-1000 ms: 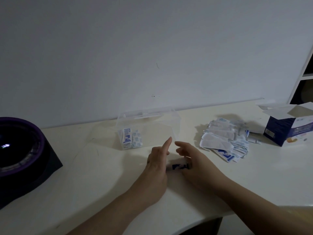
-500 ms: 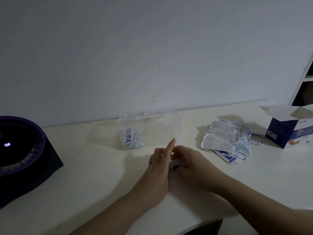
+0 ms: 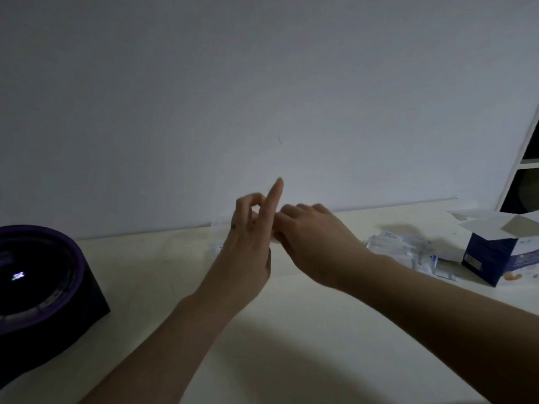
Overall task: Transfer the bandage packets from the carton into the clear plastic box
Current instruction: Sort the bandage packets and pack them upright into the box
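– Packets are seen heaped on the counter, just beside the opened carton. Is anything held?
– It cannot be told. The left grip and right grip are held up close together in front of the box, most of which is hidden by them. The left forefinger is stretched upward and the other fingers are curled. The right fingers are curled too, but whether a packet is pinched between them is not shown.
– What could be spoiled from here?
– If packets are held, they could be let go short of the box's opening and scattered on the counter, since the clear walls are hard to make out in this dim light. The box, probably light, could also be knocked aside by the crowded grips. Thin, slippery packets might be fanned out and dropped one by one.
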Demonstrator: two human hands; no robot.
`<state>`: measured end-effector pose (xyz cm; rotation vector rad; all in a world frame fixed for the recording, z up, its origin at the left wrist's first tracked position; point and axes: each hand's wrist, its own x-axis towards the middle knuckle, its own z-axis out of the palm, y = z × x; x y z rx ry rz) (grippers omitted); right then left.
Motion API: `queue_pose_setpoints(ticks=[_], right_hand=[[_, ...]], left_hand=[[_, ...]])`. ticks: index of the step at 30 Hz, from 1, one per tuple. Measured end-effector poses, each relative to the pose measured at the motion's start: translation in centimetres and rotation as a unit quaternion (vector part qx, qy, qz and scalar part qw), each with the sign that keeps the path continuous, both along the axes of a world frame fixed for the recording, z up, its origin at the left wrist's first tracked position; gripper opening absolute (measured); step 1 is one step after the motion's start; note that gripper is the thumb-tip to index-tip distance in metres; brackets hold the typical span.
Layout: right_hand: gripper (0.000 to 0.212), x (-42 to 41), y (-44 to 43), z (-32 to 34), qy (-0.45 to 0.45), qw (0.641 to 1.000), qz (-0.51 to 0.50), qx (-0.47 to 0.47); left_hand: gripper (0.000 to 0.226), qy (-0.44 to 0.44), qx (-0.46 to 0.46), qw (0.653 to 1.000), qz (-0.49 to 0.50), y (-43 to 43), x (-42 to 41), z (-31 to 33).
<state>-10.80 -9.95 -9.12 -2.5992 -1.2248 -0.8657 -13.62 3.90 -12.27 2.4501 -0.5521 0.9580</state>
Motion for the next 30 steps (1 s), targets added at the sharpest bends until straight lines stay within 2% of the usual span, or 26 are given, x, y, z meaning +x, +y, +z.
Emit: queue_pose_setpoints(ticks=[3, 8, 12, 16, 19, 22, 26, 30], right_hand=[[0.021, 1.6, 1.2, 1.8, -0.061, 0.998, -0.019, -0.029], [0.024, 4.0, 2.6, 3.3, -0.063, 0.996, -0.031, -0.046], [0.026, 7.8, 3.0, 2.5, 0.073, 0.985, -0.132, -0.083], [0.017, 10.8, 4.8, 1.3, 0.232, 0.928, -0.222, -0.19], [0.029, 10.7, 7.1, 1.0, 0.312, 0.878, -0.243, -0.27], [0.016, 10.5, 8.4, 0.5, 0.359, 0.848, -0.25, -0.298], [0.026, 10.7, 9.2, -0.8, 0.426, 0.826, -0.246, -0.275], [0.015, 11.1, 9.9, -1.8, 0.431, 0.83, -0.251, -0.248]], left_hand=[[0.121, -0.027, 0.012, 0.999, 0.023, 0.8, 1.2, 1.9], [0.09, 0.014, -0.08, 0.996, 0.038, 2.7, 2.3, 2.7], [0.054, 0.096, -0.064, 0.989, 0.092, 6.3, 3.4, 2.1], [0.041, 0.233, -0.027, 0.963, 0.131, 7.8, 4.0, 1.0], [0.037, 0.301, -0.008, 0.945, 0.125, 8.1, 4.4, 0.6], [0.039, 0.347, 0.014, 0.929, 0.126, 8.3, 4.7, 0.4], [0.041, 0.371, 0.02, 0.92, 0.126, 8.4, 4.7, 0.8], [0.043, 0.385, 0.038, 0.915, 0.115, 8.4, 4.6, 1.3]])
